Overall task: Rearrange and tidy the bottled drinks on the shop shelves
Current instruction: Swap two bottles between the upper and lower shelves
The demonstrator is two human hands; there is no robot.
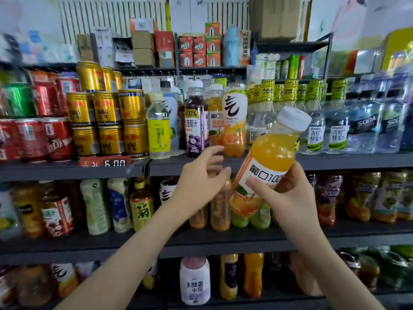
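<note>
- Red cans (pixel 33 139) and gold cans (pixel 107 121) stand stacked at the left end of the upper drinks shelf (pixel 335 162).
- A lemon soda bottle (pixel 158 128), a grape juice bottle (pixel 196 126) and a shelved orange juice bottle (pixel 215 121) stand upright in a row on the same shelf.
- The left hand (pixel 199 175) hovers at the shelf edge below the grape juice bottle. Its fingers are apart and loosely bent, and it holds nothing.
- The held orange juice bottle (pixel 268 162) is in the air in front of the shelf, just right of the left fingertips. Its long axis is tilted, with the white cap (pixel 293 119) up and to the right and the base down and to the left.
- The right hand (pixel 281 193) grips the lower body of this bottle, thumb across the label, fingers wrapped behind.
- The matching shelved bottle lies up and to the left of the held one. The left hand is nearer to that row.
- Judgement: the held bottle must be brought upright and moved left to join its match. The left hand is placed to clear a gap.
- Clear water bottles (pixel 315 133) fill the shelf further right.
</note>
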